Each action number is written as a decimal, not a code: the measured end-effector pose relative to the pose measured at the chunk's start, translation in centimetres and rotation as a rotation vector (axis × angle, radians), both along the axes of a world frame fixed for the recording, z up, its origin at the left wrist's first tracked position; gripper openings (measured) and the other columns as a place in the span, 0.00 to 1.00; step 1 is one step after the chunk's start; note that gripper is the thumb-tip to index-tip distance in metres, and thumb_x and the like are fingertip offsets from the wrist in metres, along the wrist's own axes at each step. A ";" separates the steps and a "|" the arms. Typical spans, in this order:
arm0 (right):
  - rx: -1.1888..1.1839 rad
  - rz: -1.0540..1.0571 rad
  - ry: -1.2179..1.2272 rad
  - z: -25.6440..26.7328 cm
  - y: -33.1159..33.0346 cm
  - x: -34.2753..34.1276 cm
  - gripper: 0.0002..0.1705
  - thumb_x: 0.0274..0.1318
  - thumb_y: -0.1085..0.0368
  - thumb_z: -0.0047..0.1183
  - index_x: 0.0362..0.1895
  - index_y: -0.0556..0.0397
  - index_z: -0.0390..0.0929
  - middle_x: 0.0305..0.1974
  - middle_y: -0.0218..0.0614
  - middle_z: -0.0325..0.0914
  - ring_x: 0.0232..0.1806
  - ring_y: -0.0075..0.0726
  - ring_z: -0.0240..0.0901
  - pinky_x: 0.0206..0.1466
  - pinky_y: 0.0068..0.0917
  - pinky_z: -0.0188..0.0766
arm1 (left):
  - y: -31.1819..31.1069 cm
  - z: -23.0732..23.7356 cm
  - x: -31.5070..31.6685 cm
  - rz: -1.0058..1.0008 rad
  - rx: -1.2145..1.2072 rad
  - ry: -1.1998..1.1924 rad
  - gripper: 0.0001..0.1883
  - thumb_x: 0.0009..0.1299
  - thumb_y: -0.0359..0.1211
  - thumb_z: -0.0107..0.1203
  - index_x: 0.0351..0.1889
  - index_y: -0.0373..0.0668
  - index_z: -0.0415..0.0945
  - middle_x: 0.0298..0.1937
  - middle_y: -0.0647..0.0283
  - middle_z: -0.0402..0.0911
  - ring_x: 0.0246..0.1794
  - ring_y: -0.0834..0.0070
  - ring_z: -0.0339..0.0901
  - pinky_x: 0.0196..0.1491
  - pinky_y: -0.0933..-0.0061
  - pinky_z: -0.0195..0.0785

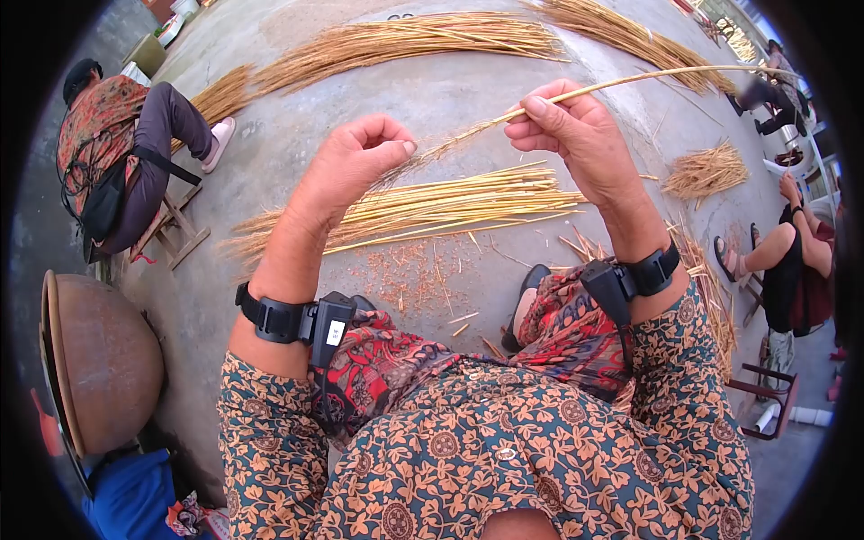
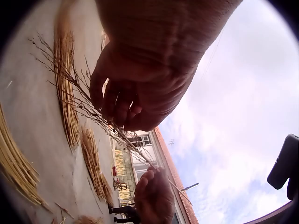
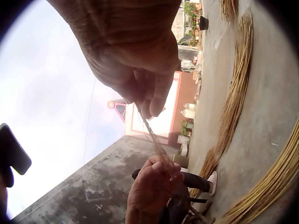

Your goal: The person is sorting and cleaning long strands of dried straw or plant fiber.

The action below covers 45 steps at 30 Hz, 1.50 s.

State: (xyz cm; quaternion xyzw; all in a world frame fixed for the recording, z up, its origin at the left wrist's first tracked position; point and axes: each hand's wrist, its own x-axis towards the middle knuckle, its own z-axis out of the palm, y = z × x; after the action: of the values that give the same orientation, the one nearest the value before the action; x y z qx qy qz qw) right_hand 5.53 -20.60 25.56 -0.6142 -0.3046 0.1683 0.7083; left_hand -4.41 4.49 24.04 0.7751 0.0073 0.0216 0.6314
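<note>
Below the clay pot [image 1: 112, 360], the picture's dark rim cut off the blue cloth [image 1: 135, 490]. Above it, the seated person [image 1: 108, 166] partly hid the stool [image 1: 184, 236]. Up and right, the left hand [image 1: 360, 157] covered part of the stalk's [image 1: 504, 118] thin end.

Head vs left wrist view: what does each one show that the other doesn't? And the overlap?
Head only: the big brown pot, the person seated at far left, the wearer's patterned shirt.

Left wrist only: cloudy sky, the reddish roof edge, a window below it.

Both: the left grip at the stalk's twiggy end, the right grip holding the stalk further along, and stalk bundles on the ground.
</note>
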 end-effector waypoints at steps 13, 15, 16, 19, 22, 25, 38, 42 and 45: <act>-0.042 -0.098 0.033 -0.1 0.1 0.3 0.12 0.62 0.57 0.52 0.36 0.54 0.72 0.31 0.37 0.78 0.33 0.27 0.78 0.37 0.23 0.78 | 0.6 -0.6 0.3 -0.006 0.165 0.068 0.04 0.63 0.28 0.51 0.32 0.38 0.75 0.28 0.72 0.74 0.30 0.85 0.68 0.35 0.81 0.63; -0.057 -0.120 0.040 -0.1 0.0 0.4 0.13 0.61 0.56 0.53 0.36 0.53 0.72 0.30 0.35 0.77 0.31 0.25 0.77 0.36 0.23 0.78 | 1.1 -0.8 0.4 -0.009 0.173 0.076 0.05 0.62 0.28 0.51 0.33 0.38 0.76 0.29 0.71 0.75 0.32 0.85 0.70 0.37 0.81 0.64; -0.056 -0.131 0.044 -0.2 0.0 0.4 0.14 0.61 0.55 0.53 0.36 0.53 0.72 0.29 0.34 0.77 0.29 0.24 0.76 0.35 0.22 0.78 | 1.5 -1.1 0.7 0.021 0.276 0.089 0.06 0.63 0.30 0.52 0.34 0.39 0.76 0.30 0.71 0.76 0.33 0.84 0.71 0.39 0.81 0.64; -0.098 -0.163 0.040 0.0 -0.3 0.8 0.15 0.60 0.54 0.54 0.35 0.53 0.73 0.28 0.32 0.76 0.27 0.21 0.74 0.32 0.21 0.77 | 1.6 -1.6 1.3 0.099 0.356 0.092 0.09 0.66 0.34 0.53 0.39 0.40 0.78 0.34 0.69 0.79 0.35 0.83 0.73 0.42 0.80 0.65; -0.134 -0.175 0.029 -0.2 -0.1 1.0 0.16 0.59 0.52 0.55 0.35 0.54 0.73 0.27 0.31 0.76 0.25 0.19 0.73 0.31 0.20 0.77 | -0.4 -0.9 1.1 0.070 0.046 0.048 0.12 0.70 0.38 0.52 0.43 0.41 0.78 0.37 0.68 0.79 0.36 0.83 0.74 0.42 0.80 0.66; -0.166 -0.178 0.035 -0.1 0.3 1.1 0.17 0.59 0.52 0.54 0.35 0.54 0.73 0.27 0.31 0.76 0.25 0.19 0.74 0.31 0.20 0.77 | -2.3 -0.2 0.8 -0.072 -0.127 0.076 0.15 0.73 0.40 0.49 0.46 0.40 0.77 0.39 0.68 0.80 0.38 0.82 0.74 0.42 0.80 0.68; -0.050 -0.013 0.053 -0.2 -0.2 1.8 0.15 0.62 0.54 0.52 0.36 0.55 0.74 0.31 0.33 0.79 0.31 0.22 0.77 0.37 0.22 0.79 | -2.8 -0.9 0.4 -0.155 -0.271 0.147 0.13 0.73 0.39 0.49 0.42 0.39 0.78 0.33 0.69 0.79 0.31 0.84 0.74 0.37 0.82 0.69; -0.045 -0.019 0.051 -0.2 -0.2 1.9 0.16 0.62 0.54 0.52 0.36 0.55 0.75 0.32 0.34 0.79 0.32 0.23 0.78 0.38 0.21 0.79 | -2.8 -0.5 0.2 -0.131 -0.199 0.104 0.11 0.69 0.38 0.54 0.40 0.40 0.78 0.32 0.70 0.79 0.31 0.85 0.72 0.35 0.83 0.67; -0.056 -0.027 0.035 -0.2 -0.2 1.8 0.16 0.62 0.54 0.52 0.37 0.55 0.75 0.32 0.35 0.79 0.32 0.24 0.78 0.39 0.21 0.79 | -3.0 -0.4 0.1 -0.107 -0.139 0.090 0.10 0.67 0.36 0.57 0.38 0.40 0.78 0.31 0.71 0.78 0.30 0.86 0.71 0.35 0.84 0.65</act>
State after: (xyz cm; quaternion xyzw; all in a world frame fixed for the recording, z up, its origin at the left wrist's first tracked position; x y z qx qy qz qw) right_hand 7.37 -20.80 25.37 -0.6349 -0.2790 0.1781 0.6981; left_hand -4.35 1.45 23.69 0.7288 -0.0041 -0.0476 0.6831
